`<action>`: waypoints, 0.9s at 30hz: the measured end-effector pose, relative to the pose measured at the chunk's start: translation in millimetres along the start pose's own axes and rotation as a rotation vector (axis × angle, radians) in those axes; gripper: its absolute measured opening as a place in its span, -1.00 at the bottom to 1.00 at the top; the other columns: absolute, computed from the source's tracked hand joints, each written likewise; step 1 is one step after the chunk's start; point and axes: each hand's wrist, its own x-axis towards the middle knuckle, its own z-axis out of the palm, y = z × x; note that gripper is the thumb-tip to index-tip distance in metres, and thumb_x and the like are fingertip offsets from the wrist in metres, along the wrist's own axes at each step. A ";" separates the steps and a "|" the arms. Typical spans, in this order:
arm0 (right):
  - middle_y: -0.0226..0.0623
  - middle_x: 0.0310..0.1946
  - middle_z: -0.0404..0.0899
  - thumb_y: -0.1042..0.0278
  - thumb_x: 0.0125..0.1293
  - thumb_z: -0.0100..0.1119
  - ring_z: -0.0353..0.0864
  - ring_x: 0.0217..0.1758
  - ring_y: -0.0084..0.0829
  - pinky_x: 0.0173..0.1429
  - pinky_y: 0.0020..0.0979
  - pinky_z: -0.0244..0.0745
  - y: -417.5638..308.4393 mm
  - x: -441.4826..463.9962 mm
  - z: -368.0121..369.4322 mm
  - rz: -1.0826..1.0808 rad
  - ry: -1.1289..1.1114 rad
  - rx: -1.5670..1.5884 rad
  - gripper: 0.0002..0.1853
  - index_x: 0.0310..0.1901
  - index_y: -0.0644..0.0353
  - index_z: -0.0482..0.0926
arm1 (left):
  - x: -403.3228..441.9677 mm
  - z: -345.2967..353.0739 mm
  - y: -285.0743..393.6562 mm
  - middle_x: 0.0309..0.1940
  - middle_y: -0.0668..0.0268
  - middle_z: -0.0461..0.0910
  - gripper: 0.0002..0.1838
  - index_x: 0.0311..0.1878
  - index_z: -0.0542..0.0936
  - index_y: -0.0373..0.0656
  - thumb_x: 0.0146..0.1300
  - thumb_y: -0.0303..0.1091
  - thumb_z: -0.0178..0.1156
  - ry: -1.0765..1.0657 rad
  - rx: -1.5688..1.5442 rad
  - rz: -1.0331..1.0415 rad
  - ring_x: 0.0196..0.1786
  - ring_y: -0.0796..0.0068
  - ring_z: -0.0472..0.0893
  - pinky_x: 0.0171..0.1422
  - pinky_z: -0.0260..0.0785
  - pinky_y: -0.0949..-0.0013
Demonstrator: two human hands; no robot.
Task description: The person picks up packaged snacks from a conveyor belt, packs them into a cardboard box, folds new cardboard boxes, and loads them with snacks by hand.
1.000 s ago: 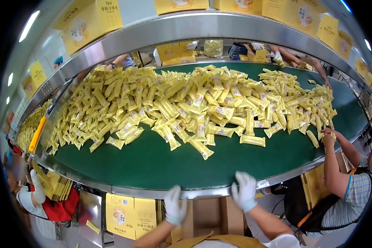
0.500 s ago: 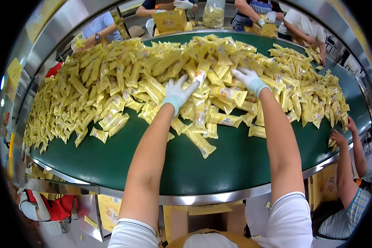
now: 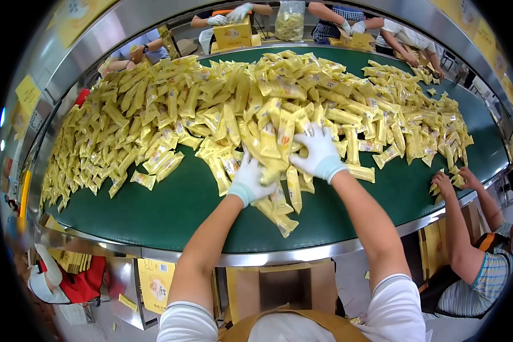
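Observation:
A big heap of yellow snack packets (image 3: 199,108) covers much of a green table (image 3: 171,222). My left hand (image 3: 252,179), in a white glove with a pale blue cuff, cups the near side of a clump of packets (image 3: 271,145) in front of me. From the other side my right hand (image 3: 319,153), gloved the same way, presses its curved fingers against that clump. Several packets stand upright or tilted between my palms. A loose packet (image 3: 279,219) lies just below my left hand. Parts of my fingertips are hidden among the wrappers.
A metal rim (image 3: 302,255) edges the table. Below it stands an open cardboard box (image 3: 285,290), close to my body. At right, a co-worker's hands (image 3: 453,181) hold packets. Across the table, people work at yellow boxes (image 3: 233,34), near a clear bag of packets (image 3: 290,21).
Both hands have come back toward me and closer together, dragging a clump of packets with them. At right, the co-worker's hands have shifted left along the table edge.

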 end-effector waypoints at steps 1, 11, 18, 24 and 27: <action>0.06 0.23 0.41 -0.18 0.07 0.32 0.29 0.34 0.14 0.51 0.01 0.13 -11.0 -8.8 -1.3 0.012 -0.003 -0.012 -0.44 0.07 -0.07 0.67 | -11.7 3.9 -4.6 0.33 0.03 0.42 -0.40 0.14 0.67 0.09 -0.02 0.06 0.38 -0.081 0.150 0.058 0.48 -0.22 0.20 0.65 0.07 0.06; -0.02 0.38 0.29 -0.27 0.16 0.28 0.32 0.31 0.29 0.21 0.14 0.49 -65.8 -98.3 -28.5 0.162 -0.168 -0.035 -0.42 0.15 -0.18 0.64 | -108.0 -34.0 -10.6 0.19 0.13 0.56 -0.42 0.07 0.70 0.01 -0.01 0.08 0.43 -0.306 0.148 -0.200 0.37 0.01 0.38 0.52 0.24 0.11; 0.11 0.26 0.39 -0.06 0.18 0.40 0.48 0.23 0.13 0.33 -0.06 0.43 -35.0 -191.0 -43.3 0.240 -0.178 0.079 -0.50 0.13 -0.07 0.66 | -159.2 -75.0 -0.3 0.16 0.16 0.56 -0.42 0.14 0.62 -0.04 0.01 -0.08 0.41 -0.279 0.415 -0.198 0.30 0.09 0.47 0.36 0.37 0.15; 0.06 0.19 0.52 0.17 0.15 0.48 0.53 0.21 0.07 0.32 -0.01 0.42 -12.1 -213.1 -32.7 0.384 0.061 0.288 -0.60 -0.05 0.15 0.61 | -146.1 -107.3 61.7 0.07 0.14 0.59 -0.52 0.14 0.59 -0.08 0.17 -0.14 0.37 -0.500 0.112 -0.344 0.23 0.09 0.52 0.34 0.37 0.14; -0.08 0.10 0.62 0.12 0.15 0.49 0.57 0.18 -0.02 0.28 -0.03 0.41 -23.2 -191.4 -25.9 0.643 -0.114 0.325 -0.53 0.04 0.09 0.59 | -144.6 -59.8 44.3 0.04 0.13 0.59 -0.52 0.16 0.57 -0.04 0.20 -0.14 0.39 0.004 0.043 0.119 0.19 0.06 0.53 0.28 0.39 0.13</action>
